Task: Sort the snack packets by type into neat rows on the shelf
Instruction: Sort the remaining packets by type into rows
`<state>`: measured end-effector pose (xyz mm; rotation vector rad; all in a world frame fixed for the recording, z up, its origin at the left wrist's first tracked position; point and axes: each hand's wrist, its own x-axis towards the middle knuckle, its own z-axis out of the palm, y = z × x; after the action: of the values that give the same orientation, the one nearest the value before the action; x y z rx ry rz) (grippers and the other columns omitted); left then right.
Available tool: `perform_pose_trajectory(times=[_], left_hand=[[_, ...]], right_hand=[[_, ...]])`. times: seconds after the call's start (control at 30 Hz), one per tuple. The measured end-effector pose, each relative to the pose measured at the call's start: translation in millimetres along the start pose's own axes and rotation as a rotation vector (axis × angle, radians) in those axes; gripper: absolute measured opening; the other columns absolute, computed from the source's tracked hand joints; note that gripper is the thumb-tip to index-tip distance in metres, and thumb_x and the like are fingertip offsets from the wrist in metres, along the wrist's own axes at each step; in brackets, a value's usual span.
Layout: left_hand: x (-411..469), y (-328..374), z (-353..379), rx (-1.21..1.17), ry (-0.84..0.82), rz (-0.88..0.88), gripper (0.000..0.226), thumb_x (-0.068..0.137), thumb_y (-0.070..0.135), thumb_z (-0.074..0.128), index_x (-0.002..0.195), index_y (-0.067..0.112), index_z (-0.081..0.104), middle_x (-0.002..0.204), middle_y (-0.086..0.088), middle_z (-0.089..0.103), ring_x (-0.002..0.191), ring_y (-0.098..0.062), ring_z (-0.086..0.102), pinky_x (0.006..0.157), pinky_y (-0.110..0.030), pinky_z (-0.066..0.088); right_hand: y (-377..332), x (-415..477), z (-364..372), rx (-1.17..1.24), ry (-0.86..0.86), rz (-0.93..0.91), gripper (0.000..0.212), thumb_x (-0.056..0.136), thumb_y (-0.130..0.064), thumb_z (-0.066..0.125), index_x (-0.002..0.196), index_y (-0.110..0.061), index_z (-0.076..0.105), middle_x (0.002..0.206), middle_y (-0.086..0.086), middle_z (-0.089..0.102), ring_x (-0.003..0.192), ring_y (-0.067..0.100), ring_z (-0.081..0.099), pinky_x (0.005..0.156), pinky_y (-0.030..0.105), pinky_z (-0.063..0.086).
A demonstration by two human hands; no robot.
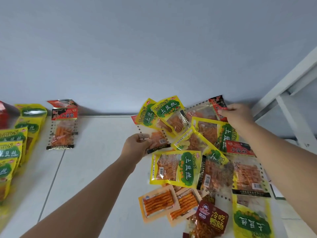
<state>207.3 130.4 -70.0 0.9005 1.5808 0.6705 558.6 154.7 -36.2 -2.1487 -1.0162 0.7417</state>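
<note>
A person's two bare arms reach over a white shelf [96, 152] set against a pale wall.

At 4 o'clock lies a loose pile [187, 167] of snack packets, overlapping at all angles: mostly yellow ones, some clear with red headers, two orange stick packs [159, 203] and one maroon pack [212, 217] at 5 o'clock.

At 8 o'clock, on the far left edge, a yellow row [12, 152] is already laid, the packets overlapping. Just right of it, at 9 o'clock, two red-header packets [63, 127] start a second row.

The left hand [135, 146], just below centre, grips the edge of a clear packet [157, 141] half buried at the pile's left side, fingers curled round it. The right hand [238, 115], at 3 o'clock, pinches the red header of another packet [217, 104] at the back of the pile, by the wall.

The step in hand looks like pulling red-header packets out of the pile. Sorting is perhaps a third done. Next, each must slide free without dragging the yellow ones lying over it, then go leftward, squared up on the red-header row.
</note>
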Motion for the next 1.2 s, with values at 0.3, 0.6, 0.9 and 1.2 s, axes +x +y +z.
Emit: perform_pose_trajectory(times=[0.3,0.6,0.9,1.2], left_hand=[[-11.0,-6.9,-27.6,0.015,-0.005,0.035,0.013,0.094,0.014,0.073,0.106,0.019,0.07,0.097,-0.002,0.077,0.09,-0.018,0.075,0.062,-0.023,0.055],[-22.6,-12.4,-74.0,0.027,-0.045,0.077,0.017,0.095,0.011,0.071,0.107,0.022,0.071,0.095,0.003,0.079,0.093,-0.016,0.076,0.087,-0.04,0.061],[-25.5,-11.4,-119.6,0.0,-0.117,0.165,0.019,0.095,0.011,0.071,0.106,0.026,0.073,0.094,0.004,0.08,0.093,-0.014,0.076,0.088,-0.037,0.058],[-31.9,-5.4,-140.1,0.005,-0.252,0.239,0.018,0.095,0.013,0.071,0.107,0.026,0.074,0.097,0.004,0.08,0.095,-0.015,0.076,0.088,-0.035,0.057]], right_hand=[[-29.1,-38.6,-21.4,0.042,0.137,-0.263,0.022,0.093,-0.033,0.07,0.107,-0.018,0.078,0.088,-0.002,0.073,0.085,0.026,0.069,0.083,0.052,0.057],[-68.2,-78.4,-34.6,0.048,0.247,-0.413,0.025,0.094,-0.028,0.069,0.113,-0.013,0.076,0.103,0.003,0.075,0.091,0.017,0.069,0.086,0.033,0.055],[-111.5,-126.6,-32.0,0.021,0.365,-0.674,0.017,0.097,-0.023,0.063,0.107,-0.017,0.075,0.098,-0.009,0.069,0.086,0.001,0.06,0.08,0.013,0.046],[-142.5,-196.3,-18.7,0.048,0.328,-0.697,0.017,0.096,-0.018,0.066,0.109,-0.017,0.078,0.097,-0.011,0.073,0.085,-0.007,0.064,0.078,0.009,0.047]])
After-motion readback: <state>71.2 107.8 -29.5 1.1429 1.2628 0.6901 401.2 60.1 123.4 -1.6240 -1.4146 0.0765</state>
